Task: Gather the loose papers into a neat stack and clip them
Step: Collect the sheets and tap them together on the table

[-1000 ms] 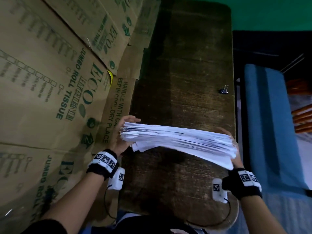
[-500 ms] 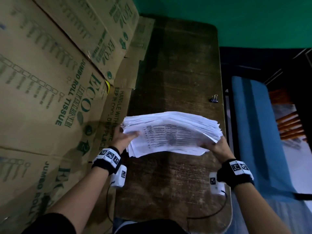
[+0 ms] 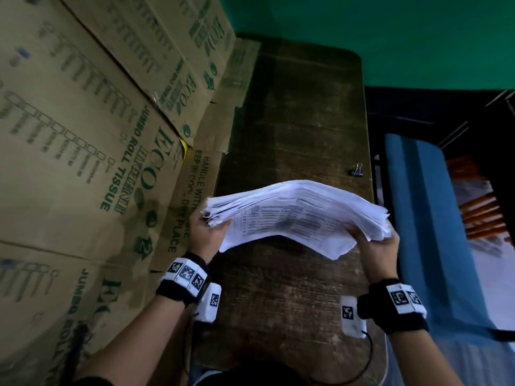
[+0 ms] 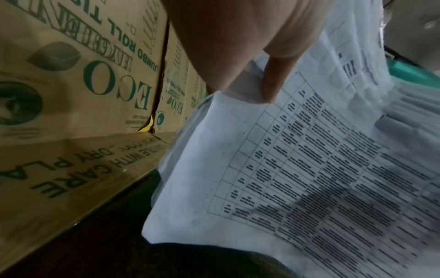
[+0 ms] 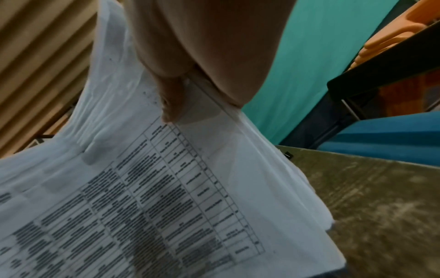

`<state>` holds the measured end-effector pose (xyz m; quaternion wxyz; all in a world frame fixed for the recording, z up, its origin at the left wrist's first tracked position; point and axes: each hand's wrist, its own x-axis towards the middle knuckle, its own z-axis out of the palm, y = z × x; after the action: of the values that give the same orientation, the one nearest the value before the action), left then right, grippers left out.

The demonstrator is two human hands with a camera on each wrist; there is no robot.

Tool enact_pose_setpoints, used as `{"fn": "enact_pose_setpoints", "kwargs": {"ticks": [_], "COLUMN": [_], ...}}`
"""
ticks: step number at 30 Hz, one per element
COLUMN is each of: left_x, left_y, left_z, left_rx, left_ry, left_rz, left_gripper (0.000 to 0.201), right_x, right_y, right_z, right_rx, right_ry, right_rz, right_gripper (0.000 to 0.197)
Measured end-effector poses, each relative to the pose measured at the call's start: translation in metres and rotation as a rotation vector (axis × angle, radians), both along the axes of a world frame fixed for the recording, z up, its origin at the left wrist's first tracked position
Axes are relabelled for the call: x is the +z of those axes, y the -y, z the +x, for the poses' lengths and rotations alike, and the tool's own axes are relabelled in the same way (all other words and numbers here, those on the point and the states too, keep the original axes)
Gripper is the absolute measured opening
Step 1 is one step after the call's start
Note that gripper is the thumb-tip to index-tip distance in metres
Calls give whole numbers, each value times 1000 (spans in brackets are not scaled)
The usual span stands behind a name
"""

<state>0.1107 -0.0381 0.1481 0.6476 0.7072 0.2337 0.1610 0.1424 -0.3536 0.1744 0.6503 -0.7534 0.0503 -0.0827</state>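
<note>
Both hands are holding the papers (image 3: 292, 215) above the desk (image 3: 292, 121), bowed upward in the middle: the left hand (image 3: 204, 232) is gripping one end, the right hand (image 3: 376, 246) the other. The clip (image 3: 357, 171) is lying by the desk's right edge, apart. Boxes (image 3: 83, 135) are standing along the left.

Papers (image 3: 292, 215) in my grip: white, top sheet printed with a black-ruled table and dark text rows. Binder clip (image 3: 357, 171) at 1 o'clock of them: black with silver handles, on the dark brown, streaked table (image 3: 292, 112). Cartons (image 3: 92, 140) at 9 o'clock: tan with green lettering; wall (image 3: 390, 32) at 12 o'clock: green.
</note>
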Motion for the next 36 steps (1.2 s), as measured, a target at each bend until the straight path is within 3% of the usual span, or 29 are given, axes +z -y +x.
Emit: {"fn": "enact_pose_setpoints", "kwargs": {"ticks": [2, 4, 6, 8, 11, 15, 18, 21, 22, 24, 26, 29, 31, 33, 34, 36], "left_x": [-6, -16, -22, -20, -13, -16, -3, 38, 54, 79, 90, 102, 101, 95, 88, 74], "left_y": [-1, -2, -4, -6, -9, -26, -26, 2, 18, 48, 68, 79, 75, 67, 61, 51], "left_z": [-8, -15, -20, -20, -16, -10, -4, 9, 14, 21, 23, 18, 16, 15, 16, 19], "left_rx": [-81, -155, -153, -171, -206, -169, -285, -475, -587, -782, -741, -577, -500, -420, -384, -332], "left_ry": [-43, -122, -153, -135, -155, -200, -201, -47, 1, 55, 111, 186, 188, 159, 152, 147], "left_rz": [51, 90, 90, 62, 35, -57, 93, 360, 357, 131, -22, -171, -242, -267, -240, -182], "left_gripper": [35, 47, 51, 42, 30, 34, 59, 82, 86, 80, 54, 25, 24, 31, 31, 27], "right_x": [-11, -23, -33, -34, -25, 10, 51, 87, 97, 108, 119, 136, 138, 134, 130, 112], "right_y": [3, 2, 0, -3, -6, 3, 10, 3, -3, -16, -27, -36, -24, 1, 15, 36], "right_z": [-7, -14, -18, -22, -19, 0, 15, 34, 39, 44, 43, 35, 31, 31, 32, 34], "right_rx": [45, 96, 131, 163, 157, 185, 379, 545, 562, 553, 527, 454, 430, 412, 407, 432], "right_ry": [-26, -119, -137, -137, -137, -41, 29, 36, 33, 59, 118, 208, 111, -112, -180, -173], "right_rz": [-108, -93, -115, -149, -141, -85, -150, -308, -375, -575, -803, -965, -1166, -1315, -1286, -919], "right_gripper": [41, 49, 47, 43, 13, 32, 49, 39, 34, 24, 32, 30, 29, 35, 36, 35]}}
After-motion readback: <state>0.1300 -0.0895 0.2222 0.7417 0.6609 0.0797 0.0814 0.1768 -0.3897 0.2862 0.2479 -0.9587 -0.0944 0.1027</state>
